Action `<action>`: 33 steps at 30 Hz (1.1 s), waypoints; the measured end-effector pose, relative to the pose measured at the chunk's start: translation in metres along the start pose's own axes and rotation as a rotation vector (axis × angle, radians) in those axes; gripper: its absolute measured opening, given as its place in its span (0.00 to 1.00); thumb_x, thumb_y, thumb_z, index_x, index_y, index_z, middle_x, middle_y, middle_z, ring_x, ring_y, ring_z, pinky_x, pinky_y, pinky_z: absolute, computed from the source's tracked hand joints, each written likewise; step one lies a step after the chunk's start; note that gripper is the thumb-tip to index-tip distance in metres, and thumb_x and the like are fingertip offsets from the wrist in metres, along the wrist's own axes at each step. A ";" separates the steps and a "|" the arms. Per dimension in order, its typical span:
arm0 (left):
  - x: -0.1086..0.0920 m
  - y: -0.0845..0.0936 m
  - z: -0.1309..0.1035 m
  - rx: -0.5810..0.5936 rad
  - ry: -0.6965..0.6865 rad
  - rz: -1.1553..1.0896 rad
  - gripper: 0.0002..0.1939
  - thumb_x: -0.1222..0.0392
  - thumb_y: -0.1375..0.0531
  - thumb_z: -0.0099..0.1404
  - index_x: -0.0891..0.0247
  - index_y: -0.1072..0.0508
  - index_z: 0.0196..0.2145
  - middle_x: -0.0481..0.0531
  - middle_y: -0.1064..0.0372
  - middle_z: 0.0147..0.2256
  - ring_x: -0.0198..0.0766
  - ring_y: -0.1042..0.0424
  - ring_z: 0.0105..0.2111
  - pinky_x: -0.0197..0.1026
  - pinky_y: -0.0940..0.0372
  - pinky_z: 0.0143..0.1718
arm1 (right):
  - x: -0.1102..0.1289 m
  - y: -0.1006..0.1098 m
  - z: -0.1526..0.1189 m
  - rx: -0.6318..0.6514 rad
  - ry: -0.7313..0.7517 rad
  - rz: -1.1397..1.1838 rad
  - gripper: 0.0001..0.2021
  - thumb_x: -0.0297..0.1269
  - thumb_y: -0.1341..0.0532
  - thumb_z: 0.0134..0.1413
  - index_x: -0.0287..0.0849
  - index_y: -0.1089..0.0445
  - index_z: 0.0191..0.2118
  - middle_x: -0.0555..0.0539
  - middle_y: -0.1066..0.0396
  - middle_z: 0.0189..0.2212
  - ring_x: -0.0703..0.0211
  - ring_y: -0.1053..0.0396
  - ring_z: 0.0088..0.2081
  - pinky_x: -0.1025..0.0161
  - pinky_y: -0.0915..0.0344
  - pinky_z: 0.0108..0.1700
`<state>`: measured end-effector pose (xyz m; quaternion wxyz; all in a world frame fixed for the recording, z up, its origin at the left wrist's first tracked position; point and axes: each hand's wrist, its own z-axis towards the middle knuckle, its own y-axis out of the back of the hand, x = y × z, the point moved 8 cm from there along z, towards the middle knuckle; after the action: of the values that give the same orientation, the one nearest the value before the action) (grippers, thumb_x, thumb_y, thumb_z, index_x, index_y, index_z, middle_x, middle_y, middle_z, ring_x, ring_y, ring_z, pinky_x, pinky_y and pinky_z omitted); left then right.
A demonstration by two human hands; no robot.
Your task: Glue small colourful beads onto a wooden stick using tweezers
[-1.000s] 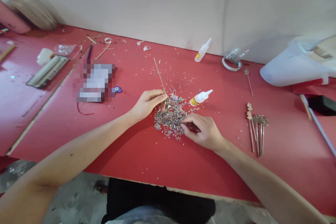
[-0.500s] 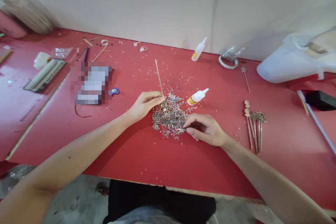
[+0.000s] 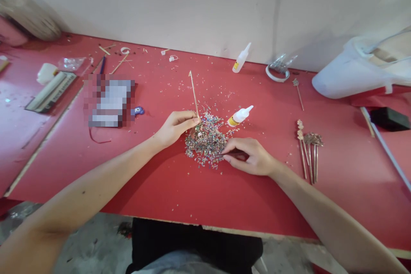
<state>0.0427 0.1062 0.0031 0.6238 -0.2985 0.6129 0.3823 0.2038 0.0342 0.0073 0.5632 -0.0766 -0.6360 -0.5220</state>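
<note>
My left hand pinches a thin gold hairpin close to its decorated end. The stick points up and away from me, and the ornament hangs low over the pile, partly hidden by my fingers. In my right hand, closed around them, are tweezers with their tips at the pile's near right side. A heap of small shiny multicoloured chips lies between both hands. Just beyond my right hand a white glue bottle with a yellow label rests on its side or leans.
Several finished-looking hairpins lie at the right, and another farther back. A second glue bottle, a roll of tape and a white bucket are near the wall. On the left are a blurred-out rectangular item and a long box.
The tweezers and my right hand have shifted slightly left. My left hand keeps its hold on the hairpin; the whole view has moved a little.
</note>
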 end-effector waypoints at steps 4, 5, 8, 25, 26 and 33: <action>0.003 -0.001 0.000 0.010 0.019 -0.012 0.17 0.54 0.44 0.66 0.65 0.33 0.22 0.47 0.34 0.19 0.30 0.38 0.20 0.36 0.44 0.24 | -0.001 0.005 -0.002 0.087 0.005 -0.066 0.03 0.30 0.40 0.57 0.41 0.33 0.32 0.56 0.37 0.20 0.72 0.45 0.19 0.72 0.46 0.23; 0.004 -0.001 0.000 0.011 0.022 -0.016 0.17 0.54 0.44 0.66 0.65 0.33 0.22 0.47 0.34 0.19 0.30 0.38 0.19 0.36 0.44 0.23 | -0.002 0.005 -0.002 0.108 0.001 -0.070 0.03 0.30 0.40 0.56 0.41 0.34 0.31 0.56 0.37 0.20 0.72 0.45 0.19 0.72 0.47 0.23; 0.005 0.000 0.000 0.008 0.026 -0.030 0.16 0.54 0.43 0.66 0.65 0.32 0.22 0.48 0.33 0.19 0.30 0.36 0.20 0.36 0.44 0.24 | -0.004 0.005 -0.003 0.151 -0.020 -0.099 0.04 0.30 0.40 0.55 0.41 0.34 0.30 0.56 0.39 0.19 0.72 0.45 0.20 0.72 0.47 0.24; 0.004 0.000 -0.001 0.017 -0.001 0.010 0.18 0.54 0.44 0.67 0.65 0.31 0.22 0.48 0.32 0.21 0.30 0.38 0.21 0.36 0.43 0.25 | -0.004 0.002 0.000 0.134 -0.005 -0.129 0.03 0.32 0.40 0.57 0.42 0.32 0.32 0.54 0.34 0.22 0.70 0.41 0.21 0.71 0.44 0.26; 0.004 0.000 -0.001 0.017 0.003 0.009 0.18 0.54 0.44 0.67 0.65 0.30 0.22 0.48 0.32 0.20 0.30 0.38 0.21 0.36 0.43 0.25 | -0.005 0.002 0.000 0.135 -0.011 -0.126 0.03 0.32 0.40 0.57 0.42 0.32 0.32 0.54 0.34 0.22 0.70 0.41 0.21 0.72 0.44 0.25; 0.004 0.001 -0.001 0.004 0.006 0.008 0.17 0.54 0.43 0.67 0.64 0.31 0.22 0.49 0.32 0.20 0.30 0.37 0.20 0.36 0.42 0.24 | -0.004 0.001 0.000 0.126 -0.032 -0.147 0.03 0.32 0.39 0.56 0.42 0.31 0.31 0.54 0.33 0.21 0.70 0.39 0.21 0.71 0.43 0.26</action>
<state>0.0416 0.1065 -0.0009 0.6212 -0.2960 0.6166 0.3825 0.2052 0.0367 0.0047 0.5170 -0.0026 -0.6803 -0.5196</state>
